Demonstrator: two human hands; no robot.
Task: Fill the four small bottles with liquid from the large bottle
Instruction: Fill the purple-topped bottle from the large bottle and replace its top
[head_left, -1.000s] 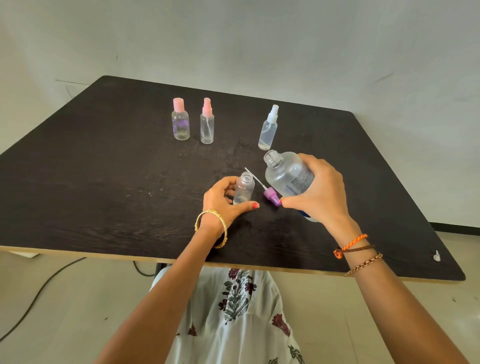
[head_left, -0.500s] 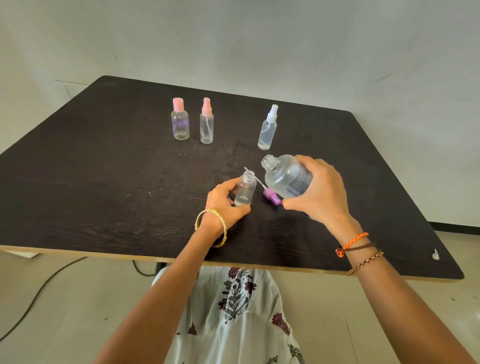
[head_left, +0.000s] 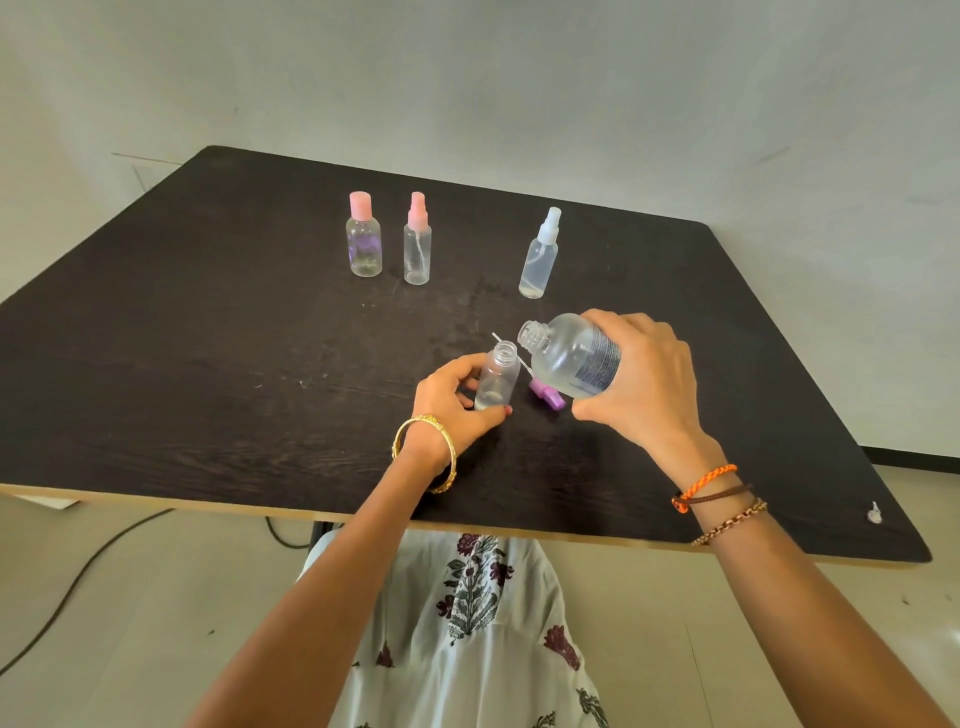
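- Left hand (head_left: 457, 400) wraps the uncapped small bottle (head_left: 497, 378), bracing it upright on the desk (head_left: 208, 364), presumably so it will not tip during pouring.
- Right hand (head_left: 644, 384) grips the large bottle (head_left: 571, 356), tilted with its open mouth just above and beside the small neck (no stream visible).
- Purple spray cap (head_left: 545, 393) lies beside them; three capped bottles (head_left: 417, 239) stand farther back.
- Dark wood-grain desk, pale wall, cable (head_left: 78, 577) on the floor.
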